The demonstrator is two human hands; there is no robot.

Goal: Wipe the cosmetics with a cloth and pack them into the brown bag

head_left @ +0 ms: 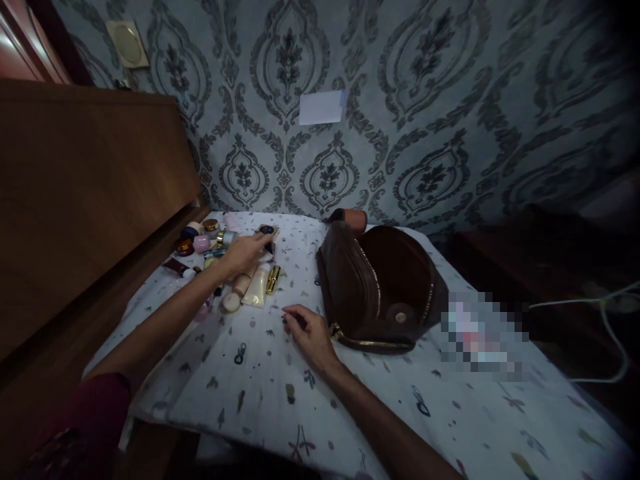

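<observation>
Over a cluster of cosmetics at the back left, my left hand [245, 255] reaches out, its fingers closed at a small dark-topped cosmetic case [267, 229]. Part of that case is hidden by the fingers. Just in front of this hand lie a cream-coloured tube [256, 288], a gold lipstick tube [273, 280] and a beige bottle with a pale cap [235, 295]. My right hand [311, 335] is held low over the cloth with thumb and forefinger apart, nothing visible in it. Beside it a dark brown zipped bag [350, 287] gapes open.
Several jars, among them a pink one [201, 243] and an amber one [185, 247], stand by a wooden panel [95, 173] at the left. A patterned cloth [260, 380] covers the surface. A blurred-out patch [483, 337] lies right of the bag; a patterned wall rises behind.
</observation>
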